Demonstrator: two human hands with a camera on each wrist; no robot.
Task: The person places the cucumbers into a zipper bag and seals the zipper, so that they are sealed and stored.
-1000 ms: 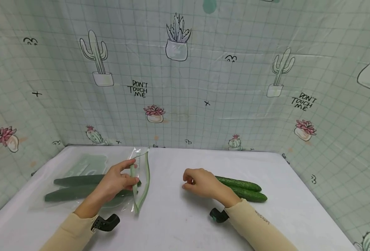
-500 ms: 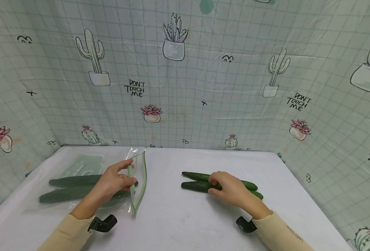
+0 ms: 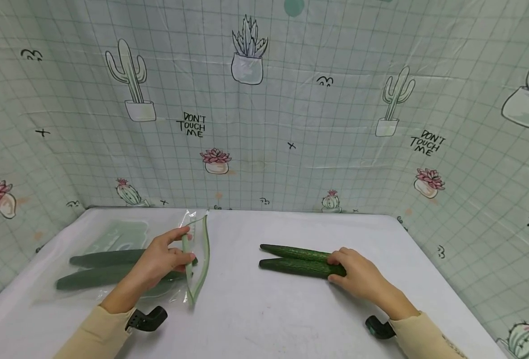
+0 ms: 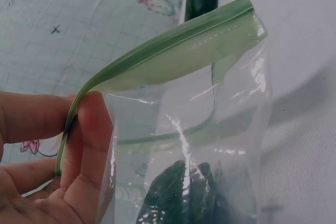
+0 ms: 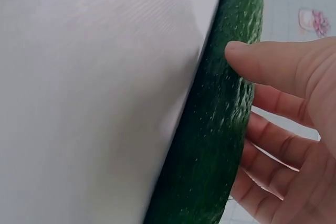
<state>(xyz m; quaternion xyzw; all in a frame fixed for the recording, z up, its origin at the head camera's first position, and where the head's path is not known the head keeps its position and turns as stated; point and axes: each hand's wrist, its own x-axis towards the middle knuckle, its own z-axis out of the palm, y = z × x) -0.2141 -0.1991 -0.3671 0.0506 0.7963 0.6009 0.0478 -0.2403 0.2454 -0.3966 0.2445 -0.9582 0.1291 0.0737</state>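
Note:
My left hand (image 3: pixel 156 262) pinches the green zip edge of a clear zip bag (image 3: pixel 207 249) at the left of the table; the bag's mouth gapes toward the right. Inside the bag lie two cucumbers (image 3: pixel 96 276), seen through the plastic. In the left wrist view, thumb and fingers hold the folded green strip (image 4: pixel 157 51). Two other cucumbers (image 3: pixel 287 267) lie side by side at the right, tips to the left. Across their right ends my right hand (image 3: pixel 359 273) has its thumb on the near side and fingers on the far side, hiding those ends. One cucumber (image 5: pixel 210 114) shows in the right wrist view.
A white cloth (image 3: pixel 246 319) covers the table. Behind and at both sides hangs a grid curtain (image 3: pixel 264 119) printed with cacti. Each forearm carries a small black wrist camera, the left one (image 3: pixel 149 319) and the right one (image 3: pixel 380 328).
My right hand has moved right along the loose cucumbers to their right ends, its fingers now at their sides. The left hand and bag have stayed put; the head view shifted slightly.

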